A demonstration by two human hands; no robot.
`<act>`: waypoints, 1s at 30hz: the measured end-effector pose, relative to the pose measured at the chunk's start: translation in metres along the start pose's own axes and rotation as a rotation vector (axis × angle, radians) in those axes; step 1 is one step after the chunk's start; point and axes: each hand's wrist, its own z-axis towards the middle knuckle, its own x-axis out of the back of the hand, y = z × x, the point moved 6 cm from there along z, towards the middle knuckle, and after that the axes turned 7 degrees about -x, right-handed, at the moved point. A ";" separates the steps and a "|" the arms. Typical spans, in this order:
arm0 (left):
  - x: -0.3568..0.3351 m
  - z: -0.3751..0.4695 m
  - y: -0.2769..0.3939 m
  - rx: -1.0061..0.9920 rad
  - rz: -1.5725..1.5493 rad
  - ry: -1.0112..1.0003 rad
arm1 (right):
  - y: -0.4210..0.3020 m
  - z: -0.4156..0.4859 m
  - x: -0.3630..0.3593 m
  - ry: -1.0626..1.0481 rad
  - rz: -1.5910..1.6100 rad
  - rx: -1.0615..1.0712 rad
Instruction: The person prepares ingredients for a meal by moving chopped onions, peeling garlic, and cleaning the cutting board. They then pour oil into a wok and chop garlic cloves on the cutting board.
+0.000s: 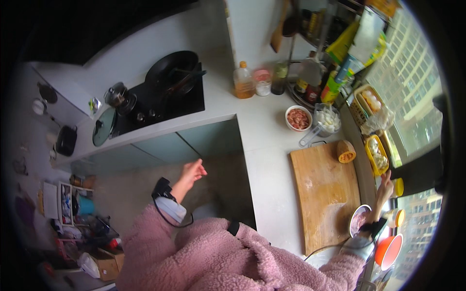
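My left hand (193,171) hangs over the floor at the left, away from the counter, its fingers loosely bent and nothing visible in them. Over the windowsill, my right hand (386,188) stretches out with its fingertips at the near end of a yellow basket (383,162) of what looks like garlic bulbs; whether they touch is unclear. Beneath my right wrist a metal bowl (358,220) with reddish contents is partly hidden. A wooden cutting board (324,192) lies on the counter, wet or stained in places. On its far right corner rests a cut piece of squash (346,152).
Beyond the board stand a bowl of chopped meat (298,119) and a clear handled cup of white pieces (327,120). Yellow-lidded jars (397,218) and an orange bowl (389,251) line the sill. A wok (171,72) sits on the black stove (193,98).
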 end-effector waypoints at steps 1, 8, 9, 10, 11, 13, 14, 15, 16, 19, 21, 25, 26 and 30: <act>0.028 0.012 -0.003 0.013 -0.045 0.067 | -0.010 -0.016 0.003 -0.077 0.127 -0.090; 0.228 0.139 0.030 -0.273 0.106 0.256 | -0.159 -0.194 -0.053 -0.287 0.504 0.070; 0.250 0.165 0.042 -0.364 0.229 0.251 | -0.182 -0.216 -0.072 -0.343 0.443 0.061; 0.272 0.189 0.059 -0.440 0.424 0.262 | -0.199 -0.239 -0.100 -0.434 0.480 -0.082; 0.288 0.212 0.068 -0.408 0.616 0.283 | -0.226 -0.261 -0.121 -0.512 0.501 -0.035; 0.303 0.240 0.094 -0.476 0.795 0.337 | -0.271 -0.297 -0.154 -0.625 0.355 0.003; 0.308 0.252 0.113 -0.475 0.894 0.375 | -0.294 -0.313 -0.165 -0.689 0.356 0.028; 0.309 0.261 0.126 -0.435 0.990 0.400 | -0.315 -0.326 -0.174 -0.753 0.357 0.028; 0.307 0.268 0.139 -0.421 1.092 0.410 | -0.333 -0.338 -0.179 -0.779 0.340 0.039; 0.300 0.289 0.163 -0.409 1.278 0.324 | -0.367 -0.361 -0.186 -0.819 0.256 0.005; 0.300 0.304 0.167 -0.375 1.366 0.265 | -0.378 -0.367 -0.190 -0.847 0.213 -0.035; 0.308 0.336 0.157 -0.238 1.238 0.059 | -0.391 -0.357 -0.205 -0.818 0.135 -0.020; 0.309 0.340 0.156 -0.235 1.204 0.025 | -0.397 -0.352 -0.213 -0.840 0.167 0.013; 0.307 0.342 0.155 -0.170 1.058 -0.046 | -0.428 -0.337 -0.246 -0.888 0.186 0.050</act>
